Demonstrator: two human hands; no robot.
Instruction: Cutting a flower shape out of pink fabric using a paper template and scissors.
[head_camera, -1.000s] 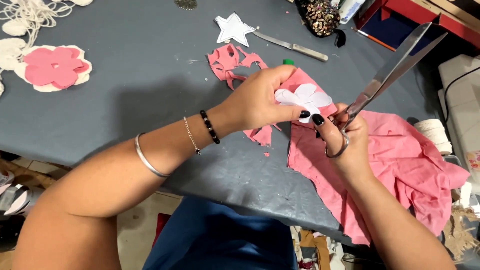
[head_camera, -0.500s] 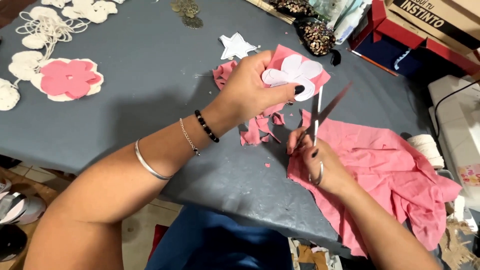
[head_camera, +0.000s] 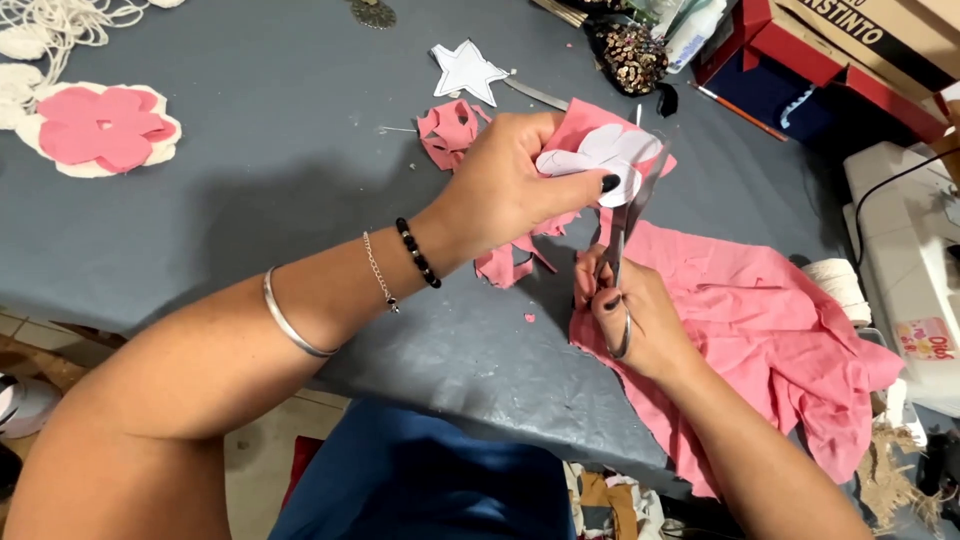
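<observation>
Centre of frame: left hand (head_camera: 505, 190) pinching white flower pattern (head_camera: 600, 160) against pink cloth piece (head_camera: 590, 125). Right hand (head_camera: 635, 315) closed through scissors (head_camera: 622, 250), blades at pattern's edge. Cutting apparently partway. Upper left on table (head_camera: 250, 200): finished pink flower (head_camera: 100, 128).

Scissors (head_camera: 622, 262) shiny metal; flower template (head_camera: 600, 157) smooth white paper on matt pink felt-like piece (head_camera: 590, 125); big pink cloth (head_camera: 760, 330) soft, wrinkled, matt; table (head_camera: 250, 200) grey matt cover; star (head_camera: 466, 70) white paper; bangle (head_camera: 285, 322) polished metal
</observation>
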